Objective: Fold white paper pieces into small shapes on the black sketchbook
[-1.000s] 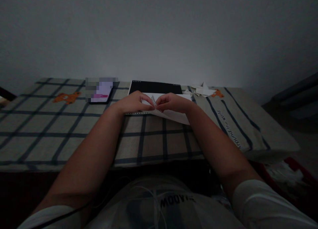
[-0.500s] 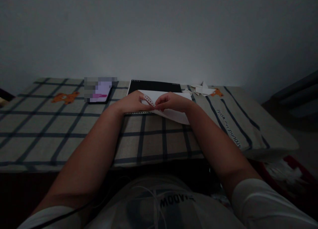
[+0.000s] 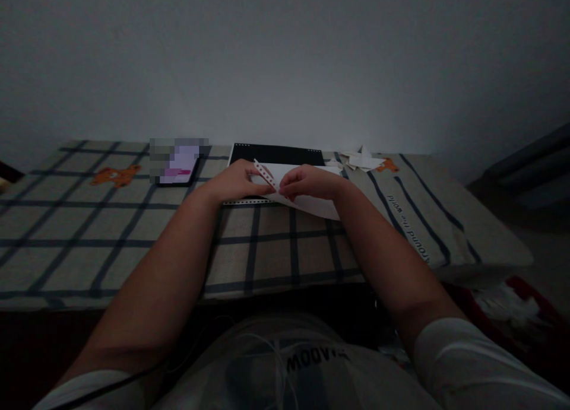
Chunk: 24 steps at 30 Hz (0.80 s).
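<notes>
A white sheet of paper [image 3: 312, 205] lies aslant over a black notebook [image 3: 276, 154], and a narrow strip with a row of holes [image 3: 266, 174] stands up along its left end. My left hand [image 3: 238, 180] pinches the sheet beside the base of this strip, thumb pointing right. Close by on the right, my right hand [image 3: 307, 182] has its fingers curled together on the same paper. The fingertips of both hands almost meet. Another row of holes shows along the notebook's near edge, below my left hand.
On the checked tablecloth [image 3: 146, 244], a phone [image 3: 180, 164] lies at the left. Folded white paper [image 3: 363, 159] sits behind and right of my right hand. A wall rises behind the table. A red container [image 3: 525, 291] with crumpled white material stands below, right.
The holed strip now sticks up higher and farther left between my hands. The sheet's near edge has risen slightly. Both hands keep nearly the same place.
</notes>
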{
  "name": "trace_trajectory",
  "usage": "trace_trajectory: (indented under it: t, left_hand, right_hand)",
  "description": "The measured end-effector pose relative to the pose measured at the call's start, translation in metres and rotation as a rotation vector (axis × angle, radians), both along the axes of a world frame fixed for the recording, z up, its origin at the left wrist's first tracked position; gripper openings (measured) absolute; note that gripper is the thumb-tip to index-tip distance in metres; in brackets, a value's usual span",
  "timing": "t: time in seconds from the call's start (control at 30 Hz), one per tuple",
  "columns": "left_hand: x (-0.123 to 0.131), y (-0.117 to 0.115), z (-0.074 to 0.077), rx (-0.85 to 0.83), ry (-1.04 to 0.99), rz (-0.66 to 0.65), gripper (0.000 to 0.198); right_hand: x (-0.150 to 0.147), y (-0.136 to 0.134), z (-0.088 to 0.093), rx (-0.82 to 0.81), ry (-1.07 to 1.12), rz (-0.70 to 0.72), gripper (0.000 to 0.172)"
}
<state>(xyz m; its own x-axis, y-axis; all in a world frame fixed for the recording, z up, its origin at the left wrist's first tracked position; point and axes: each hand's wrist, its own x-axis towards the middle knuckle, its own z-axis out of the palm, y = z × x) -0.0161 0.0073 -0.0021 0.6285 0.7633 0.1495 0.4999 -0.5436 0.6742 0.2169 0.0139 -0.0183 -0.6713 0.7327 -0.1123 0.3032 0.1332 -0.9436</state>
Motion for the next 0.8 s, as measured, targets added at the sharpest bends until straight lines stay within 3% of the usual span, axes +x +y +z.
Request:
trace_trajectory:
  t: [0.17,0.37,0.53,0.8]
  left_hand:
    - [-0.0006,0.0021,-0.0022,0.358,0.064,0.086,0.027]
    - [-0.0017,-0.0005,-0.0009,0.498,0.099,0.141,0.024]
    - [0.0006,-0.0033,0.0001,0.45,0.082,0.082,0.022]
    - [-0.0007,0.0031,-0.0017,0.208,0.024,-0.04,0.022]
  right_hand:
    - [-0.0009,0.0016,0.0012,0.123,-0.015,-0.039,0.018]
    - [-0.0032,-0.0023,0.0045,0.181,-0.013,-0.075,0.02]
    - [-0.0044,-0.0006,0.0029,0.205,-0.019,-0.059,0.02]
    - [-0.0038,0.0017,-0.0005,0.175,0.005,-0.063,0.023]
